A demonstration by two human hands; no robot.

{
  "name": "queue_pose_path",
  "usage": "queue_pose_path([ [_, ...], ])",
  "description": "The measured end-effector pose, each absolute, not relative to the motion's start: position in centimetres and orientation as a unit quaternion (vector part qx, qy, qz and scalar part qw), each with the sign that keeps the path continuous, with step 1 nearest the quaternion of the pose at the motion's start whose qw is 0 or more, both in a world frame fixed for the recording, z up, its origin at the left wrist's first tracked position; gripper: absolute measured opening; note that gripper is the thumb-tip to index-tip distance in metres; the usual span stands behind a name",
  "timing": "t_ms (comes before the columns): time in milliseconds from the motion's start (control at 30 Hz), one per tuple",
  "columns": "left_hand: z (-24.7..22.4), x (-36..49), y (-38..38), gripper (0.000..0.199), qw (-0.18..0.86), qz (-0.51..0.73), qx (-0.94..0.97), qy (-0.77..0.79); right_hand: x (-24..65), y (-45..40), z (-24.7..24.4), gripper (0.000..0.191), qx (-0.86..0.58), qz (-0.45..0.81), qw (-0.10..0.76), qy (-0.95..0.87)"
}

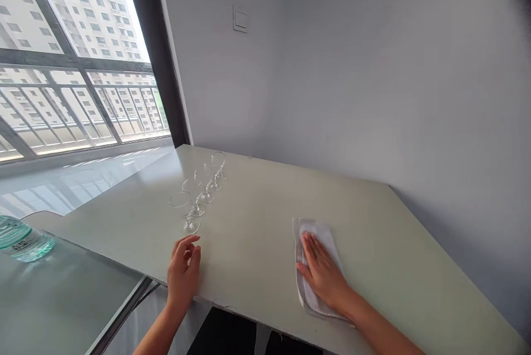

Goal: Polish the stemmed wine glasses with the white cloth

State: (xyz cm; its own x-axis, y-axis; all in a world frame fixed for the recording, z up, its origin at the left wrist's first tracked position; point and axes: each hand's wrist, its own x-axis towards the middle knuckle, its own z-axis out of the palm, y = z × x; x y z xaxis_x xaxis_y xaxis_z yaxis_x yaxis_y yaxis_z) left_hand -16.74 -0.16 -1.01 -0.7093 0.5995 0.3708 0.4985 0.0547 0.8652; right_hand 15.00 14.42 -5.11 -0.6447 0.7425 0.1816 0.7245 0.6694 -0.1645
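My right hand (321, 272) lies flat on a folded white cloth (327, 234), its fingers stretched out and pressing the cloth to the tabletop. The thumb is spread a little from the fingers. My left hand (185, 266) rests near the table's front edge with loosely bent fingers and a gap between thumb and fingers; nothing is in it. Just beyond its fingertips stands the nearest stemmed glass (190, 226), apart from the hand. Several clear stemmed glasses stand upright in a row running away from me, partly overlapping in view.
The pale table (257, 217) reaches the grey walls. At the left, a greenish clear container (25, 244) sits on a lower glass-topped surface (74, 294). Dark seat-like shapes (224, 333) show below the front edge. A large window (74, 62) is at the upper left.
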Motion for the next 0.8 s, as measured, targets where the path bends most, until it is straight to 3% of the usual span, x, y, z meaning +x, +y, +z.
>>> queue_pose_path([
  [167,-1.5,-12.3,0.5,0.016,0.054,0.529,0.489,0.692,7.0,15.6,-2.7,0.059,-0.221,0.111,0.106,-0.963],
  [333,-1.9,-12.0,0.0,0.016,0.013,0.485,0.599,0.637,0.8,19.9,-1.4,0.052,-0.161,0.150,0.082,-0.972],
  [567,-2.2,-11.9,-0.1,0.017,0.002,0.456,0.619,0.640,-0.1,28.2,-0.8,0.058,-0.247,0.114,0.075,-0.959],
  [800,-2.2,-11.8,-3.5,0.018,0.045,0.474,0.665,0.576,11.1,35.6,-1.8,0.053,-0.416,0.070,0.058,-0.905],
])
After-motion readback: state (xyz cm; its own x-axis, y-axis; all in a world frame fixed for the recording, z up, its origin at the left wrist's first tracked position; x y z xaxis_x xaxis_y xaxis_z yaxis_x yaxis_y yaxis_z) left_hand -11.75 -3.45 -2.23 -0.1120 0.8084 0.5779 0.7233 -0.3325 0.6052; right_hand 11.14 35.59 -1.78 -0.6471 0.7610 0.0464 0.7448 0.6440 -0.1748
